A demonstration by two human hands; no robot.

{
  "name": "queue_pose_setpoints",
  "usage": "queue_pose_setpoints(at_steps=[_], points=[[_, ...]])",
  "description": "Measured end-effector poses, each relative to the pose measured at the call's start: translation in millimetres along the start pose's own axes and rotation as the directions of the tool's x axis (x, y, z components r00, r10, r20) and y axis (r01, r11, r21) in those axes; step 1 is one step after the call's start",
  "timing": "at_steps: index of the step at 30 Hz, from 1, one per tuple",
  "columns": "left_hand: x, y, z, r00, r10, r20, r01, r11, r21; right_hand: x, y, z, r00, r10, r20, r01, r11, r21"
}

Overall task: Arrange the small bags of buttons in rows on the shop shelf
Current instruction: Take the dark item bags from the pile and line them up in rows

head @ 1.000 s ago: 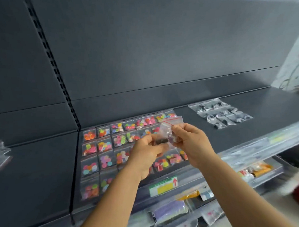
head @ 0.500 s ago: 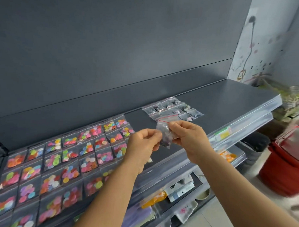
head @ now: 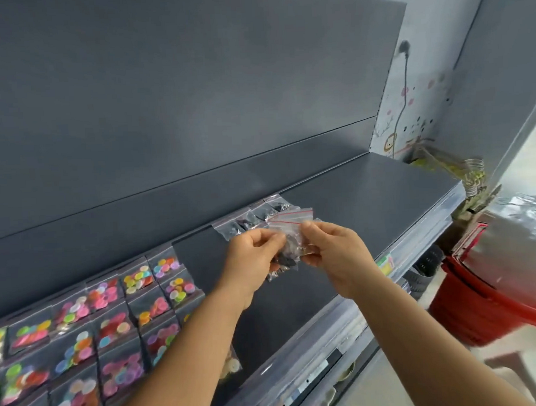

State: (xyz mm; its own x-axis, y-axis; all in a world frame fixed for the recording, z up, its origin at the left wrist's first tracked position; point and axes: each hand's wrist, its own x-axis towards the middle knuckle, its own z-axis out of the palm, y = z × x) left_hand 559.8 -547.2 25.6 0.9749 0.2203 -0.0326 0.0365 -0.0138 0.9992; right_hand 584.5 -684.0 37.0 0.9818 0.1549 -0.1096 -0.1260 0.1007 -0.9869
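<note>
My left hand [head: 253, 258] and my right hand [head: 335, 255] together pinch a bunch of small clear zip bags of dark buttons [head: 288, 242] with red seal lines, held above the dark grey shelf [head: 383, 194]. Just behind my hands, a row of bags of dark buttons [head: 255, 217] lies at the back of the shelf, partly hidden by my fingers. Rows of bags of coloured buttons [head: 112, 329] cover the left part of the shelf.
The shelf's grey back panel [head: 194, 98] rises behind. A red bin [head: 491, 288] with shiny plastic on top stands at the right. Lower shelves with packets [head: 314, 382] sit below the clear front rail [head: 416, 245]. A decorated wall [head: 410, 120] lies beyond the shelf end.
The view has swung to the right along the shelf; the coloured bags now lie at the lower left. Both hands stay closed on the clear bags, now over the dark-button row.
</note>
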Motion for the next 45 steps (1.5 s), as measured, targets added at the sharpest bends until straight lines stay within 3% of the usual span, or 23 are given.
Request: queue_pose_setpoints(at_steps=[4, 11, 19, 26, 36, 43, 45], points=[[24, -2, 3, 1.0, 0.004, 0.012, -0.004, 1.0, 0.012, 22, 3, -3, 0.997, -0.001, -0.076, -0.002, 0.999, -0.034], [54, -5, 11, 1.0, 0.0, -0.013, 0.001, 0.999, 0.047, 56, -1, -12, 0.998, -0.005, -0.07, -0.002, 0.996, -0.086], [102, -13, 33, 0.98, -0.04, -0.196, 0.065, 0.99, 0.121, 123, -2, -32, 0.993, 0.066, 0.102, -0.058, 0.995, -0.081], [159, -17, 73, 0.924, -0.028, -0.382, 0.127, 0.963, 0.237, 202, -8, -69, 0.991, 0.056, 0.125, -0.024, 0.97, -0.24], [225, -27, 119, 0.882, 0.01, -0.47, 0.252, 0.835, 0.49, 297, 3, -113, 0.988, 0.05, 0.149, 0.037, 0.848, -0.528], [243, -35, 131, 0.896, 0.046, -0.441, 0.304, 0.661, 0.686, 324, 15, -115, 0.975, -0.014, 0.223, 0.165, 0.718, -0.676], [241, -36, 131, 0.904, 0.118, -0.412, 0.286, 0.549, 0.785, 326, 16, -116, 0.968, -0.036, 0.248, 0.213, 0.645, -0.734]])
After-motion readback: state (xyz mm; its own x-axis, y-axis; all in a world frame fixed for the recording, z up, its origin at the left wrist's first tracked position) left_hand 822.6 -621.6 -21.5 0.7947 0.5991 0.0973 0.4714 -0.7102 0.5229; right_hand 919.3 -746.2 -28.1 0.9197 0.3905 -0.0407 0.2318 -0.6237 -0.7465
